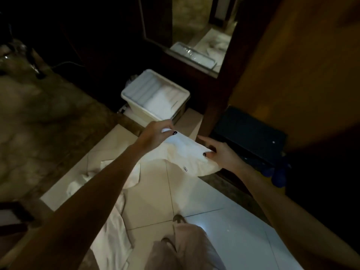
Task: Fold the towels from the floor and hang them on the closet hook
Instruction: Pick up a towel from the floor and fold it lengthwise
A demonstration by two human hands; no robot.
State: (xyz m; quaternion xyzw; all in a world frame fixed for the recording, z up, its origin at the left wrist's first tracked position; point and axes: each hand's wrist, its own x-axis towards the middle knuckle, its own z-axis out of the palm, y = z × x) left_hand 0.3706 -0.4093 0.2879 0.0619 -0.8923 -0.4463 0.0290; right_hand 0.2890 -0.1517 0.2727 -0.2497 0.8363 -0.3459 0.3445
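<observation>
A white towel [187, 154] with a small dark emblem hangs in the air above the tiled floor. My left hand [157, 133] pinches its far upper corner. My right hand [220, 154] grips the edge on the right, thumb on top of the cloth. The towel sags between the two hands. More white towels [115, 215] lie crumpled on the floor at the lower left, partly hidden under my left forearm. No closet hook is visible.
A white plastic bin [136, 112] with folded white cloth inside stands on the floor ahead. A dark box [251, 137] sits in the open wooden closet at the right. A mottled brown counter [35, 117] fills the left. My legs [185, 248] are at the bottom.
</observation>
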